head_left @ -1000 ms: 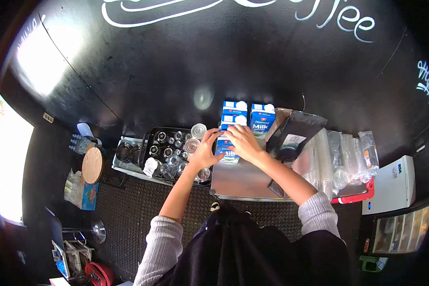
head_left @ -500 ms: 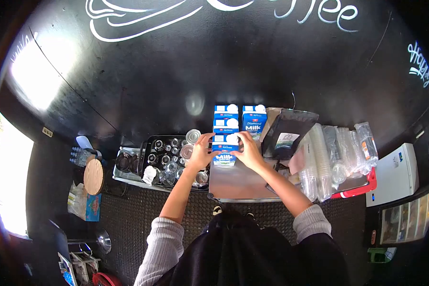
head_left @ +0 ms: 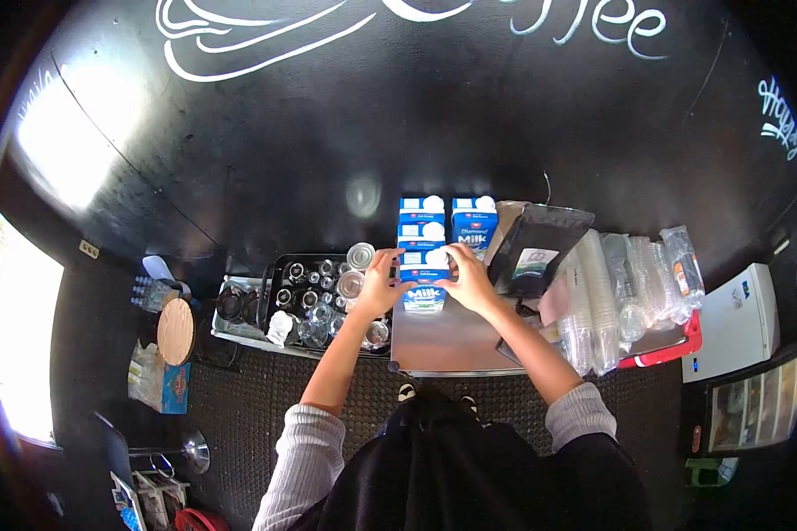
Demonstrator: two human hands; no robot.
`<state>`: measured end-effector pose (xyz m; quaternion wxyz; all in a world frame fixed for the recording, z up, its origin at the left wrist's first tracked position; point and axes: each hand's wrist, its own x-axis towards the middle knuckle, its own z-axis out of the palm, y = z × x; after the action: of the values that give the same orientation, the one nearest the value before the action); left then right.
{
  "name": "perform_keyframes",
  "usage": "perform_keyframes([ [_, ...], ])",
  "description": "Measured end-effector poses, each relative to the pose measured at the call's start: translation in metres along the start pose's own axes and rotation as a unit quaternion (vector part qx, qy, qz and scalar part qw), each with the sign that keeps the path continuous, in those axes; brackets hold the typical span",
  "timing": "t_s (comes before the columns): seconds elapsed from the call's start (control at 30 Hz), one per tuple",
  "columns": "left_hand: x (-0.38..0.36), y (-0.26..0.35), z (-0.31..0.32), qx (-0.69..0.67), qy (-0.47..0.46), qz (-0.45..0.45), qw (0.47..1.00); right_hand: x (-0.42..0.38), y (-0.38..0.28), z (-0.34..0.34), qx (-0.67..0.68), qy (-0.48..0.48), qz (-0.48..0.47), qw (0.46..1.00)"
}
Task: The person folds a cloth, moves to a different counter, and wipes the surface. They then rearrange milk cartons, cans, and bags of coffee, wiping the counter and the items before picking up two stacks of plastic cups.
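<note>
A blue and white milk carton (head_left: 424, 276) with a white cap stands at the front of a row on the metal counter (head_left: 452, 347). My left hand (head_left: 382, 285) grips its left side and my right hand (head_left: 469, 280) its right side, fingers curved round the upper part. Directly behind it are two more cartons of the same kind, a middle carton (head_left: 421, 234) and a back carton (head_left: 421, 209). To their right, a separate milk carton (head_left: 474, 226) stands beside a black coffee bag (head_left: 540, 243). The held carton looks upright; its base contact is hard to judge.
Left of the counter, a black tray (head_left: 281, 274) holds several glasses and jars. Stacks of clear plastic cups (head_left: 600, 305) lie to the right, with a red item (head_left: 673, 347) by them. A white fridge (head_left: 731, 323) stands far right. The black wall (head_left: 283, 159) rises behind.
Both hands stay on the front carton, nearly still. The whole view has shifted slightly, and the carton sits a little further right against my left hand.
</note>
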<state>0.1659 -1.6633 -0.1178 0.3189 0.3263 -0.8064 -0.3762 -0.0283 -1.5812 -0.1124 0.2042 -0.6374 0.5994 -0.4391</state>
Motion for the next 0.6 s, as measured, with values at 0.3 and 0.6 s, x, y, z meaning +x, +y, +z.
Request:
perform_keyframes([
  [0.3, 0.003, -0.003, -0.013, -0.011, -0.042, 0.006, 0.999, -0.009, 0.014, 0.017, -0.019, 0.055, -0.027, 0.998],
  [0.6, 0.011, -0.053, 0.032, -0.3, 0.093, -0.143, 0.938, 0.002, 0.026, 0.047, 0.208, 0.154, 0.173, 0.95],
])
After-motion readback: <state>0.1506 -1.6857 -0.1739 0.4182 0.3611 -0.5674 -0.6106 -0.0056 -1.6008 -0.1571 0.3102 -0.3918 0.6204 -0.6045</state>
